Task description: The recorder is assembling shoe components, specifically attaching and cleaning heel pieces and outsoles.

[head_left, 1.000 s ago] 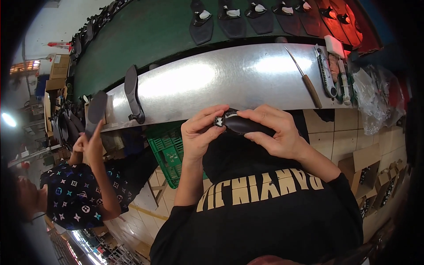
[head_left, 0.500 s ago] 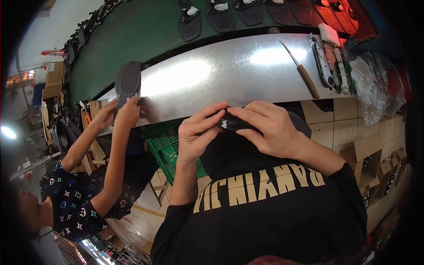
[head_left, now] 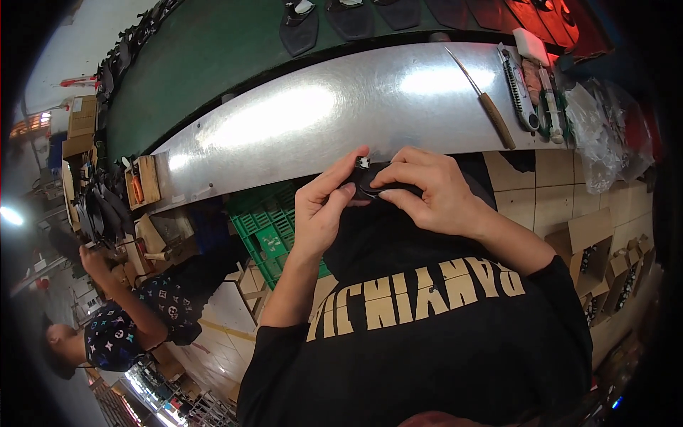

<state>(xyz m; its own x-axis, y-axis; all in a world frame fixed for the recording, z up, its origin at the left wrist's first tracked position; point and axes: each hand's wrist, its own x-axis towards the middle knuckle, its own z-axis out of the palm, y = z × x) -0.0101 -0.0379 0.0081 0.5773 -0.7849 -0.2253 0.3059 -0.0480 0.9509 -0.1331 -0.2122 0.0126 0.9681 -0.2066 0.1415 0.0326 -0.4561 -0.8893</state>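
Note:
Just off the near edge of the metal bench, both my hands hold a black sandal sole (head_left: 367, 179) with a small white patch on its end. My left hand (head_left: 319, 206) is closed on the left end, its thumb and fingers pinching around the patch. Curled over the dark part from the right, my right hand (head_left: 434, 191) presses it with thumb and forefinger. The rest of the dark piece runs behind that hand and is partly hidden. An awl (head_left: 491, 117) with a wooden handle lies on the bench to the right.
The metal bench (head_left: 284, 142) borders a green conveyor belt (head_left: 199, 57) carrying several black soles (head_left: 299, 32). A utility knife (head_left: 523, 99) and a plastic bag (head_left: 601, 142) lie right. A green crate (head_left: 267, 235) stands below the bench. A co-worker (head_left: 142, 313) is at the left.
My left hand has turned, and the white-patched end of the sole now points upward. At the left, the co-worker has moved away from the bench, carrying a dark sole.

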